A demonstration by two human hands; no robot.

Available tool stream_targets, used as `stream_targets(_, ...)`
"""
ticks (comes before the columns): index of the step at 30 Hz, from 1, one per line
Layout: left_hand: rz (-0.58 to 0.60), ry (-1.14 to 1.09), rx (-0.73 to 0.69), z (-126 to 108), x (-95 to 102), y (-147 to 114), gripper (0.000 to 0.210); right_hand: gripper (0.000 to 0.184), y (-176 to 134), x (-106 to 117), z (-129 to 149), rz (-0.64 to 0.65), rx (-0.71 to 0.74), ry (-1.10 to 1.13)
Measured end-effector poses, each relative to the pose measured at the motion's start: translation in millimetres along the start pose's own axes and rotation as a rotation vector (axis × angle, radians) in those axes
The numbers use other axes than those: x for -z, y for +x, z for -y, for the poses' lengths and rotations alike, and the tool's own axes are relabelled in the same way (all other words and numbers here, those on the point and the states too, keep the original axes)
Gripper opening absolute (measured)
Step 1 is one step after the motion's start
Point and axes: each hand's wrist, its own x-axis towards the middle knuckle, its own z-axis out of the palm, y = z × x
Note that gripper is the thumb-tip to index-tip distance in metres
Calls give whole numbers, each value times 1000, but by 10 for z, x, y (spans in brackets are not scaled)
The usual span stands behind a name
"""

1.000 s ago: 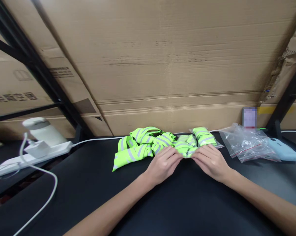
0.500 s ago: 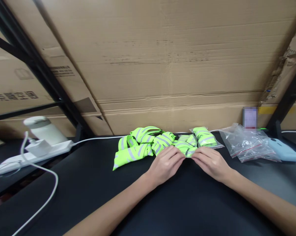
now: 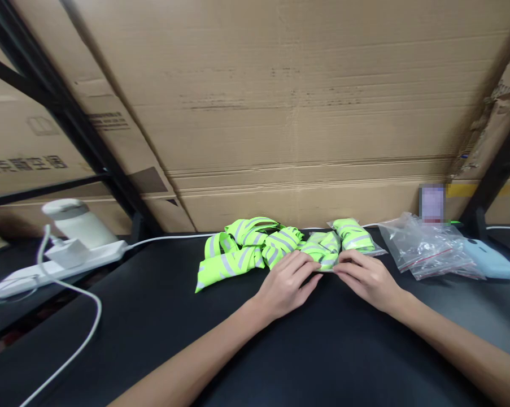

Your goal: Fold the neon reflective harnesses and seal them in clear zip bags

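A clear zip bag [image 3: 326, 244] with a folded neon yellow-green reflective strap inside lies flat between my hands. My left hand [image 3: 286, 282] has its fingertips on the bag's near left edge, its thumb slightly lower and a little apart. At the near right corner, my right hand [image 3: 367, 281] pinches the same edge between thumb and fingers. Loose reflective straps [image 3: 229, 263], green with silver stripes, are piled just left of the bag. Another bagged strap [image 3: 353, 234] lies behind my right hand.
Several clear zip bags [image 3: 428, 249] lie at the right, partly over a light blue case [image 3: 492, 260]. On the left, a white power strip [image 3: 21, 281] with a charger and a cable stands before a white bottle [image 3: 83, 223]. Cardboard [image 3: 288, 130] walls the back of the black table [image 3: 322, 350].
The bag's near edge has gone down flatter on the table. My left thumb has moved away from the fingers, and my right fingers have loosened slightly.
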Motion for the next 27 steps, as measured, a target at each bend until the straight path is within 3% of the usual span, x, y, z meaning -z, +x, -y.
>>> stream_targets(6,-13,-35,-57,14,-30,-11,14,18,23,-3,53,-17,29,1)
stream_targets(12,-23,-101,5,-1,-31,0,12,13,17,-12,30,-31,-80,50)
stream_targets(15,-3,-79,29,-25,-41,15,12,13,4,-14,15,-31,-77,98)
stream_targets(22,-4,40,-61,18,-126,5,13,17,-35,-70,-9,12,-53,166)
stream_targets(27,8,-4,-32,86,-166,-45,17,17,-27,-76,-20,24,-73,173)
